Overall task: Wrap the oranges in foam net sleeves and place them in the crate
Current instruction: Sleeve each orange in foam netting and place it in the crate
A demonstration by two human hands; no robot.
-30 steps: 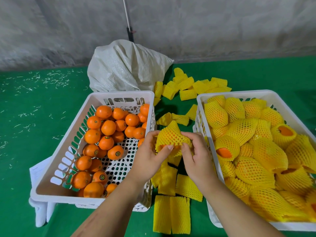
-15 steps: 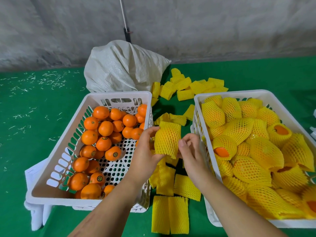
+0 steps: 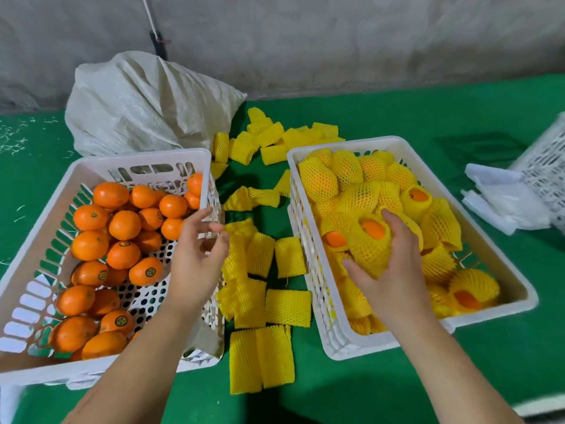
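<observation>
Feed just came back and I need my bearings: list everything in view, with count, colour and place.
Bare oranges: about two dozen, orange, left crate.
Wrapped oranges: many, yellow netted, right crate.
Empty sleeves: many, yellow, between and behind crates.
Sack: one, off-white, behind left crate.
Third crate: one, white, far right, partly visible.
Tablecloth: green.
Left hand: empty, beside left crate.
Right hand: holds a wrapped orange in right crate.

The left hand (image 3: 198, 255) hovers palm-up with fingers loosely curled, holding nothing (forearm bare, reaching in from below). The right hand (image 3: 394, 270) reaches forward, its fingers curled round a wrapped orange (image 3: 370, 246).
</observation>
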